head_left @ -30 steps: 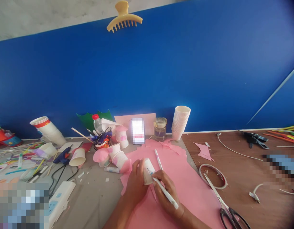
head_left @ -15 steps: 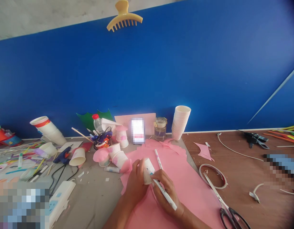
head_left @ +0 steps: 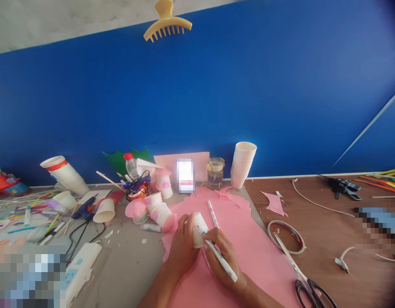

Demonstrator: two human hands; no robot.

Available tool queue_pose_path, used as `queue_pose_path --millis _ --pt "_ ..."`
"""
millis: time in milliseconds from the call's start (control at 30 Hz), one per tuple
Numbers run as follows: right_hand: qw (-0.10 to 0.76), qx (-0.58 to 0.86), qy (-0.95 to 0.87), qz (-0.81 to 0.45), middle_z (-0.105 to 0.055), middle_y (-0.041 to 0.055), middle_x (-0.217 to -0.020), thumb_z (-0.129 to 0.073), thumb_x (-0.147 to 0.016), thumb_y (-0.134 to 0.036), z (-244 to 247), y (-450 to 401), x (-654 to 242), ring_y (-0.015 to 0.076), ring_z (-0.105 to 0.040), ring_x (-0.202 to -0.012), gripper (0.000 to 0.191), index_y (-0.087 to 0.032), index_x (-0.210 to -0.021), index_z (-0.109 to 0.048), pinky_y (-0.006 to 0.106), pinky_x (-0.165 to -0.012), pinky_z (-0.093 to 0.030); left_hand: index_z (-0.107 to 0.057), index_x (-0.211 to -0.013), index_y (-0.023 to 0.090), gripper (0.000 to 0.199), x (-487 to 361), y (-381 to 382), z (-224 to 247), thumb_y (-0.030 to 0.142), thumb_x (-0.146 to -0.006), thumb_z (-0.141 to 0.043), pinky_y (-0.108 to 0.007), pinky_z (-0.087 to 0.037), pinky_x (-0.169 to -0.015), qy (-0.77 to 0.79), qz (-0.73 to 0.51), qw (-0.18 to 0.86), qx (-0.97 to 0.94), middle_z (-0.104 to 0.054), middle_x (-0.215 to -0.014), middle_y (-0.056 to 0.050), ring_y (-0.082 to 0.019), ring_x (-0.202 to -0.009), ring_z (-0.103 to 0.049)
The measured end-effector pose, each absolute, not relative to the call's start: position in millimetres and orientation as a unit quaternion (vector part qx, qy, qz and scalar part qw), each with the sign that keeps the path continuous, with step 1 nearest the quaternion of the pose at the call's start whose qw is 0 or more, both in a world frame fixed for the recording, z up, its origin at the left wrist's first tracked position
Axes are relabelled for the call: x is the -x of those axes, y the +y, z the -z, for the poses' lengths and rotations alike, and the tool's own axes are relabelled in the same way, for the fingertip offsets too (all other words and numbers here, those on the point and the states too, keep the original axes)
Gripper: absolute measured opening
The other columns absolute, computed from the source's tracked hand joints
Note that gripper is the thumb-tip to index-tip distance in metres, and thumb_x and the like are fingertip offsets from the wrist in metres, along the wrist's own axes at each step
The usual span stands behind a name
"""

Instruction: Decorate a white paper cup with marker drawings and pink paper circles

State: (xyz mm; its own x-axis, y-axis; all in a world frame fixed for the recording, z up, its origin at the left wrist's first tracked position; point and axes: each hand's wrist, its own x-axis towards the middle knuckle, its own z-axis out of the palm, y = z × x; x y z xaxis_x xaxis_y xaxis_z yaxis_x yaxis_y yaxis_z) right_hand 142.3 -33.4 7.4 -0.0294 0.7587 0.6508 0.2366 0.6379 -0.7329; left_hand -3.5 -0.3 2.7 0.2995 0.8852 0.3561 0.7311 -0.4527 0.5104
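My left hand [head_left: 183, 244] is wrapped round a white paper cup [head_left: 200, 226], which is tipped on its side and bears small blue marks. A white marker [head_left: 223, 263] sits in the closed fingers of my right hand [head_left: 222, 252], its tip end close to the cup's wall and hidden behind my fingers. Both hands rest over a pink paper sheet [head_left: 251, 256]. Just beyond them on the paper lies a second white marker [head_left: 212, 214]. Left of my left hand are several paper cups [head_left: 158, 209] with pink paper pieces on them.
Scissors [head_left: 296, 269] and a tape roll [head_left: 286, 237] lie at the right. Behind stand a stack of paper cups [head_left: 243, 164], a glass jar [head_left: 215, 173] and a phone [head_left: 185, 175]. A glue gun [head_left: 84, 208] and a power strip [head_left: 80, 271] are on the left.
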Motion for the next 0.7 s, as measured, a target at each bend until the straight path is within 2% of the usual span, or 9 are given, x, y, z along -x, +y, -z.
queue_pose_path --millis 700 --pt "0.592 0.367 -0.678 -0.236 -0.055 0.0036 -0.077 -0.044 -0.086 -0.015 -5.5 -34.9 -142.3 0.0177 -0.052 -0.068 0.014 -0.021 -0.092 -0.055 0.031 -0.062 -0.045 -0.025 -0.136 0.013 0.066 3.2 0.7 -1.3 0.007 -0.074 -0.048 -0.04 -0.051 -0.083 0.502 -0.311 0.123 -0.798 -0.043 -0.122 -0.018 -0.025 -0.11 -0.051"
